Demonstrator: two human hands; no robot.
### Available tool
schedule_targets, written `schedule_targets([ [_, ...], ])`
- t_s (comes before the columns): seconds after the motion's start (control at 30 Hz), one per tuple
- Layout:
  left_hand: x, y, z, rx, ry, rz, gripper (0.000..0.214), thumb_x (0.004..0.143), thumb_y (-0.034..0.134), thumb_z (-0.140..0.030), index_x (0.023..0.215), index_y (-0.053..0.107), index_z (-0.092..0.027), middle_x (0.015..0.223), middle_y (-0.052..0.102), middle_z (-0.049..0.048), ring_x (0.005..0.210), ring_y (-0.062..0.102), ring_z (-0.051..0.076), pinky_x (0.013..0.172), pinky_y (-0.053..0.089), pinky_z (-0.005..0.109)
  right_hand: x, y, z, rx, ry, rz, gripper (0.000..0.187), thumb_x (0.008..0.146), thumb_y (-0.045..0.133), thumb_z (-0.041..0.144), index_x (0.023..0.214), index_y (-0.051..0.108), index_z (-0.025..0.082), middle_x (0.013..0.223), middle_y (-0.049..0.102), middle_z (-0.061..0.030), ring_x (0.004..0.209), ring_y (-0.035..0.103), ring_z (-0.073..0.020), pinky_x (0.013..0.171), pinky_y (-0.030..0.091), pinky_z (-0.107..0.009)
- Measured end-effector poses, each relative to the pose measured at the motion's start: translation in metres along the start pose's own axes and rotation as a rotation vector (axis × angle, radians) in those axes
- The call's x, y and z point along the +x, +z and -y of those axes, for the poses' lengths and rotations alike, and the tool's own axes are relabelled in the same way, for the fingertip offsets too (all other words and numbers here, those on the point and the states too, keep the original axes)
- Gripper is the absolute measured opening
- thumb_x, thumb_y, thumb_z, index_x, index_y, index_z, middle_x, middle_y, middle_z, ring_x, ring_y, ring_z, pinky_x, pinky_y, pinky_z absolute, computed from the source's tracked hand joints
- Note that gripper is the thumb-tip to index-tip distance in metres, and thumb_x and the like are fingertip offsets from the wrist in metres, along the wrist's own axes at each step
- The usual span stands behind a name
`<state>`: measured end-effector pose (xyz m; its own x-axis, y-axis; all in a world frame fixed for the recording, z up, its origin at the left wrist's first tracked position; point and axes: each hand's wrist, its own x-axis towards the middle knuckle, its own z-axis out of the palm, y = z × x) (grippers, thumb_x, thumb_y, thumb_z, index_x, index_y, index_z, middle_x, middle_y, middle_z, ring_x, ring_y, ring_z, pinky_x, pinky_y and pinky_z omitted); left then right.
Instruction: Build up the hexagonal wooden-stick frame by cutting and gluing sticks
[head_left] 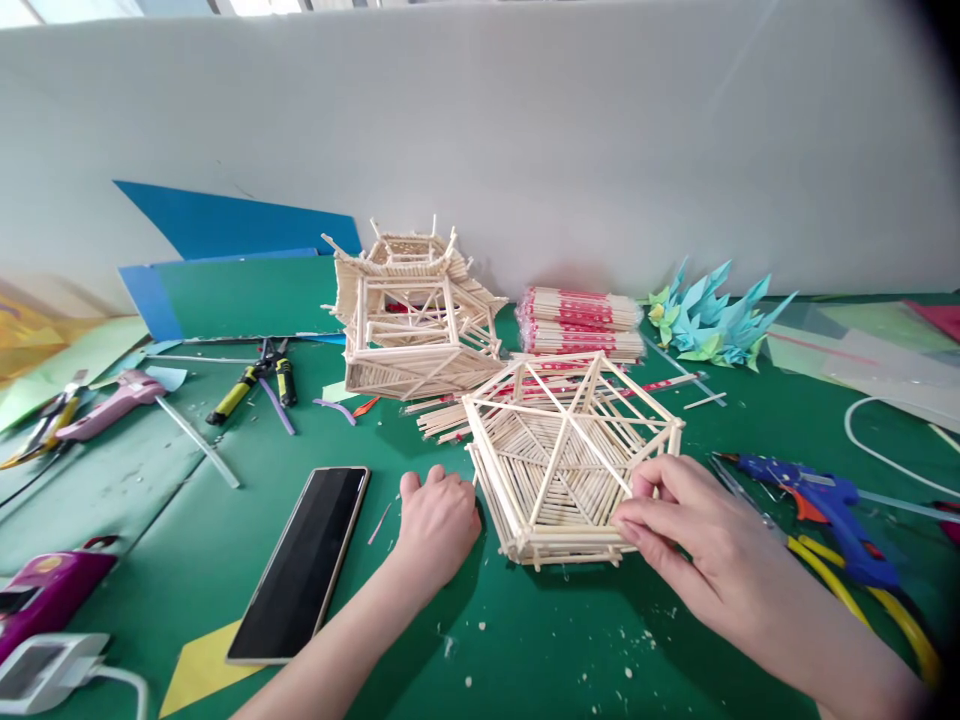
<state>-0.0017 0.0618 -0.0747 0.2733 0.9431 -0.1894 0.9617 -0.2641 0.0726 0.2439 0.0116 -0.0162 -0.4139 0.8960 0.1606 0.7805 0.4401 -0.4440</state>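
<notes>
A hexagonal frame of thin wooden sticks (559, 450) lies tilted on the green table (525, 640). My right hand (690, 525) pinches its near right edge, fingers closed on the sticks. My left hand (437, 520) rests as a loose fist on the table just left of the frame, and what it holds, if anything, is hidden. Behind stands a taller stick-built tower model (412, 315). Loose sticks (442, 418) lie between the two models.
A phone (304, 560) lies left of my left hand. Bundled chopsticks (581, 322) and paper cranes (709, 318) sit by the white wall. A blue glue gun (821, 510) lies at right; pliers (255, 382), a pink glue gun (112, 403) and coloured sheets at left.
</notes>
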Motion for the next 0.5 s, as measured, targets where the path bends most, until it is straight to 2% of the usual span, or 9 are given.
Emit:
schedule_targets([
  [0.13,0.001,0.001,0.013,-0.079,-0.104,0.032,0.022,0.084,0.054,-0.035,0.077,0.059,-0.015,0.082,0.061,0.0015,0.084,0.057,0.018,0.081,0.042,0.04,0.001,-0.001,0.0,0.021,0.005,0.016,0.02,0.091,0.04,0.02,0.08,0.058,0.022,0.09,0.046,-0.0041,0.084,0.048,-0.0178,0.068,0.043,-0.032],
  [0.23,-0.003,-0.001,0.027,-0.226,-0.173,0.016,0.019,0.08,0.054,-0.026,0.065,0.056,-0.016,0.069,0.059,0.0022,0.075,0.057,0.02,0.074,0.041,0.038,0.002,-0.002,0.0,0.026,0.009,0.021,0.02,0.091,0.04,0.02,0.079,0.056,0.022,0.089,0.045,-0.0038,0.082,0.048,-0.0172,0.068,0.043,-0.033],
  [0.33,-0.012,-0.01,0.038,-0.474,-0.221,0.008,0.015,0.073,0.049,-0.022,0.058,0.047,-0.019,0.054,0.05,-0.0006,0.057,0.051,0.017,0.06,0.037,0.031,0.001,-0.001,0.0,0.026,0.006,0.02,0.02,0.091,0.04,0.021,0.079,0.056,0.021,0.089,0.045,-0.004,0.082,0.048,-0.0172,0.068,0.043,-0.033],
  [0.4,-0.019,-0.019,0.04,-0.687,-0.22,0.03,0.015,0.073,0.046,-0.029,0.061,0.045,-0.02,0.052,0.046,-0.0031,0.051,0.046,0.013,0.053,0.035,0.026,0.0,0.0,-0.001,0.022,0.007,0.019,0.02,0.091,0.04,0.022,0.079,0.056,0.022,0.09,0.046,-0.0043,0.083,0.049,-0.0178,0.069,0.044,-0.032],
  [0.5,-0.03,-0.033,0.035,-0.993,-0.171,0.093,0.022,0.073,0.046,-0.039,0.064,0.045,-0.019,0.053,0.047,-0.0038,0.051,0.044,0.011,0.052,0.036,0.023,-0.001,0.0,-0.001,0.009,0.007,0.012,0.02,0.091,0.04,0.023,0.08,0.057,0.022,0.09,0.048,-0.0048,0.084,0.05,-0.0185,0.069,0.044,-0.032],
])
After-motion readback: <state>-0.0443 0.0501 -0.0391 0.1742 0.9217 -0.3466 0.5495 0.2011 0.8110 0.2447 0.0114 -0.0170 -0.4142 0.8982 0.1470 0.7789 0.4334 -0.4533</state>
